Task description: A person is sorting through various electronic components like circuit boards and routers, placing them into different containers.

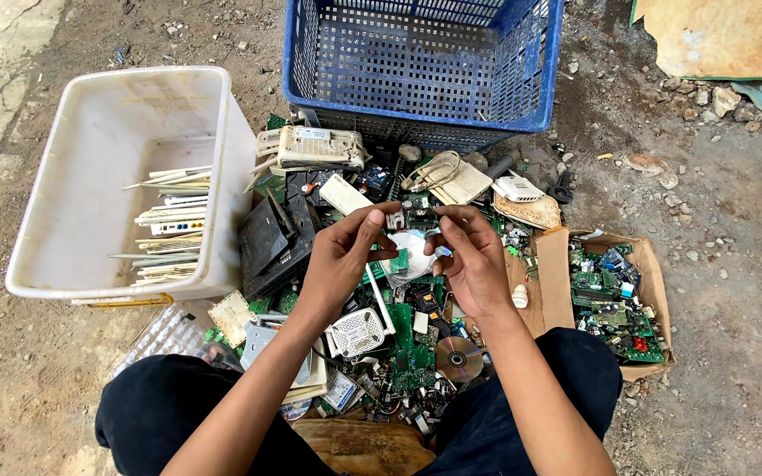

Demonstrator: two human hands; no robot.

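Both my hands are raised over a heap of electronic scrap. My left hand and my right hand together grip one small part: a white rounded plastic shell with a bit of green circuit board on it. The fingers of both hands pinch its edges from either side. Below the hands lie green circuit boards, white device casings and a shiny disc.
A white plastic tub with several flat white casings stands at the left. A blue perforated crate sits at the back. A torn cardboard box full of green boards is at the right. Dirt ground with stones surrounds everything.
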